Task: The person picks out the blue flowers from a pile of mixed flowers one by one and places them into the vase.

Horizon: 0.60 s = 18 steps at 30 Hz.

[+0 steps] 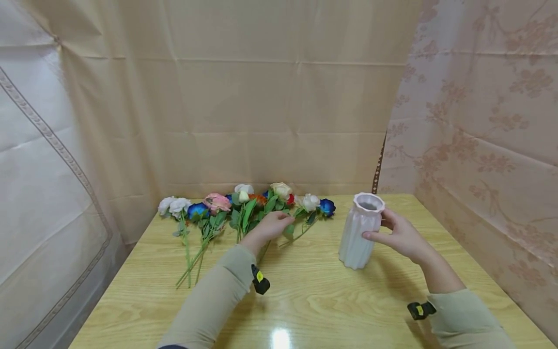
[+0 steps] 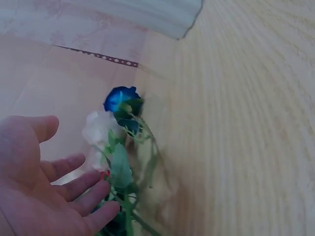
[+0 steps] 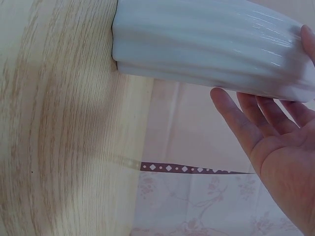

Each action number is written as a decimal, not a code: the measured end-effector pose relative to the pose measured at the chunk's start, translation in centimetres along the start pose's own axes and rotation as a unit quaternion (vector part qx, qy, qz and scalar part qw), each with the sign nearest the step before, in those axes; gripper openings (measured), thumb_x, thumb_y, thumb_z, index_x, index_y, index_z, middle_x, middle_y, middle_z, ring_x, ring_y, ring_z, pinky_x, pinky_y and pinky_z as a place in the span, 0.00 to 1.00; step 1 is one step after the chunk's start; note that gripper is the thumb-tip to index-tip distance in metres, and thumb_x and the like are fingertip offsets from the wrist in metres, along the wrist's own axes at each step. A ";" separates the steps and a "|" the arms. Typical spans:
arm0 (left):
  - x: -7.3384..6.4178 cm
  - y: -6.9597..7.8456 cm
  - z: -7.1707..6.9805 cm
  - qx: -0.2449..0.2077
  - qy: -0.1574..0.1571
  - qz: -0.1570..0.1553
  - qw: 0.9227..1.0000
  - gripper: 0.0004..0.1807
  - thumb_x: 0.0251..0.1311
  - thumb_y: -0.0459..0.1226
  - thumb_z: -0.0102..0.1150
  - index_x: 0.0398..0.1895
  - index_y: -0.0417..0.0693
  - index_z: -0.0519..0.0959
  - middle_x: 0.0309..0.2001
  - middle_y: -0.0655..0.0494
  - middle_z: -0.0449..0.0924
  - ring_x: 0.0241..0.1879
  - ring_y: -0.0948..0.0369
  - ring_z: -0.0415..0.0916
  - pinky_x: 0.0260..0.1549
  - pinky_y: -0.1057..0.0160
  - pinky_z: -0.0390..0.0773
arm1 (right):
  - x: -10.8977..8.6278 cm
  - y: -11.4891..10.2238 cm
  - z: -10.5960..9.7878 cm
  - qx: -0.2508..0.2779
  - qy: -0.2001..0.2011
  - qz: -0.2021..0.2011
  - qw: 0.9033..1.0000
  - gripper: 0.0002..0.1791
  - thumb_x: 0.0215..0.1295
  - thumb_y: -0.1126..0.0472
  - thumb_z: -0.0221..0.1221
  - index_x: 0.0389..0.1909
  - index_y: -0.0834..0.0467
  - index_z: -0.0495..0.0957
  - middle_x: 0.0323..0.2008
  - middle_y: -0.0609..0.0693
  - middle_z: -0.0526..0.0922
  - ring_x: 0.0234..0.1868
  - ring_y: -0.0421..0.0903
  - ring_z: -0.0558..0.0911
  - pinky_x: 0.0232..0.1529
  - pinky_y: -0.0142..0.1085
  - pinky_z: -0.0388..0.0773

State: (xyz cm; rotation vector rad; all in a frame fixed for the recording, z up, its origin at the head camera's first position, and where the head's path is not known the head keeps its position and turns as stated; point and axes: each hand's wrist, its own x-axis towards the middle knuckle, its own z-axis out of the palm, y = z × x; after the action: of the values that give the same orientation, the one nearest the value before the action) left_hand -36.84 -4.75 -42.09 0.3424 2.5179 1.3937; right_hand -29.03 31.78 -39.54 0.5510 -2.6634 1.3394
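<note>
Glossy white, fluted, scallop-rimmed vase (image 1: pixel 356 242) standing at the right of a wood-grain table (image 1: pixel 331 300); the right hand (image 1: pixel 401 234) grips its upper part; the left hand (image 1: pixel 271 226), fingers loosely spread and empty, is near white, blue and pink roses (image 1: pixel 243 196).

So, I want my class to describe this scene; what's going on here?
A person has both hands at work over a wooden table. The right hand holds the white vase near its top as it stands there; no flower shows in its mouth. The left hand, fingers relaxed, is at the flowers lying along the far side.
</note>
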 end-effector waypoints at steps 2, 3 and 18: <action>-0.2 0.5 -0.2 0.001 0.000 0.006 1.000 0.30 0.76 0.54 0.50 0.70 0.43 0.72 0.65 0.46 0.74 0.65 0.46 0.70 0.61 0.44 0.72 | 0.0 0.0 0.0 -0.003 0.000 -0.001 1.000 0.44 0.64 0.51 0.71 0.76 0.58 0.60 0.66 0.61 0.72 0.64 0.66 0.73 0.53 0.57 0.78; -0.2 0.7 -0.4 0.002 0.001 0.009 1.000 0.30 0.76 0.54 0.50 0.70 0.43 0.72 0.65 0.46 0.74 0.65 0.46 0.70 0.61 0.44 0.72 | 0.0 0.0 0.0 -0.003 0.000 -0.001 1.000 0.44 0.64 0.51 0.71 0.76 0.58 0.60 0.66 0.61 0.72 0.64 0.66 0.73 0.54 0.58 0.78; -2.0 5.9 -4.3 0.015 0.017 0.086 0.996 0.27 0.77 0.53 0.51 0.69 0.48 0.74 0.67 0.50 0.74 0.65 0.50 0.70 0.62 0.47 0.71 | -0.2 -0.2 0.1 0.004 -0.003 0.000 1.000 0.45 0.65 0.52 0.71 0.77 0.57 0.59 0.68 0.61 0.70 0.66 0.67 0.71 0.55 0.60 0.77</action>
State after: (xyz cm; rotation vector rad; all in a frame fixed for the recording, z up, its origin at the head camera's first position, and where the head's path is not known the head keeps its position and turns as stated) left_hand -35.84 -5.74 -34.68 0.5582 2.5923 1.4339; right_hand -28.81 31.67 -39.47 0.5570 -2.6649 1.3514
